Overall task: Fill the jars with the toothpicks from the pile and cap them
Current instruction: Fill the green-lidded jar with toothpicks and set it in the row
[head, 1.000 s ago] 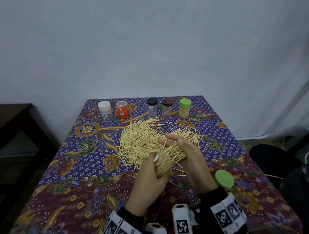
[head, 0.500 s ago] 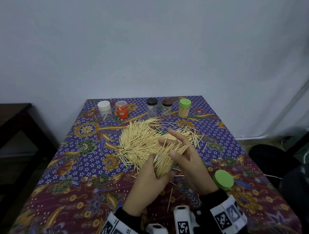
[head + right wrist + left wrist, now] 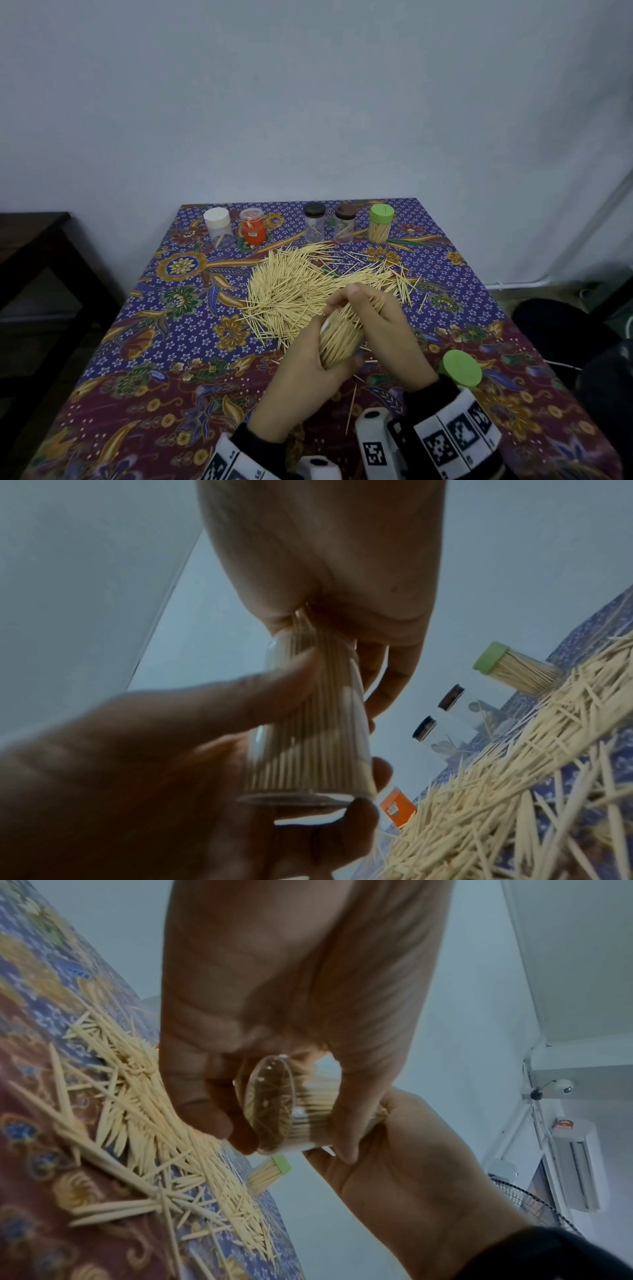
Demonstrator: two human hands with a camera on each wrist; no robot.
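Back row on the table, left to right: white-capped jar, orange jar, two dark-capped jars, both nearly empty, then a green-capped jar packed full. Toothpick pile sits mid-table, just in front of the row. We see the left hand wrapped around a clear jar, tilted and held above the near edge of the pile, already stuffed with toothpicks. Right hand is clamped over the jar's mouth, fingers curled around the toothpick ends sticking out. Loose green cap lies flat on the table, just right of the right wrist.
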